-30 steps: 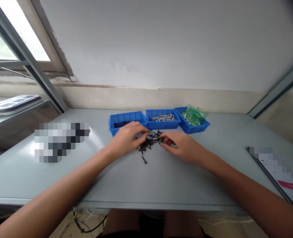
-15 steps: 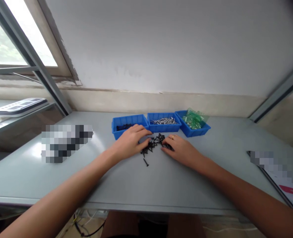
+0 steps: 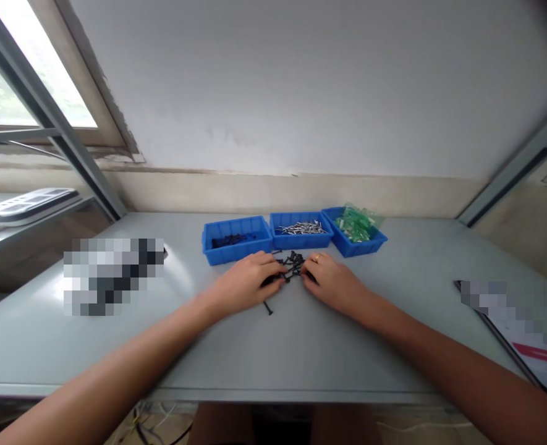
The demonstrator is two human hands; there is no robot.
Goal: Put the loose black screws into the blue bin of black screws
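Several black screws (image 3: 294,259) lie in a loose pile on the grey table, between my two hands. My left hand (image 3: 254,279) curls round the pile's left side, its fingers closed over some of the screws. From the right, my right hand (image 3: 331,278), with a ring on one finger, has its fingers bent around more of them. One separate black screw (image 3: 267,308) lies just below my left hand. Behind the hands, a blue bin (image 3: 236,252) holds more black screws (image 3: 231,240).
A second blue bin (image 3: 301,240) holds silvery nails or screws; a third (image 3: 363,248) holds a green plastic bag (image 3: 357,224). A blurred-out object (image 3: 110,275) lies on the left, a tablet-like device (image 3: 528,340) at the right edge. A wall stands behind.
My left hand has moved down beside the pile and its fingers have closed in over screws. My right hand's fingers have curled a little more. The view has shifted slightly.
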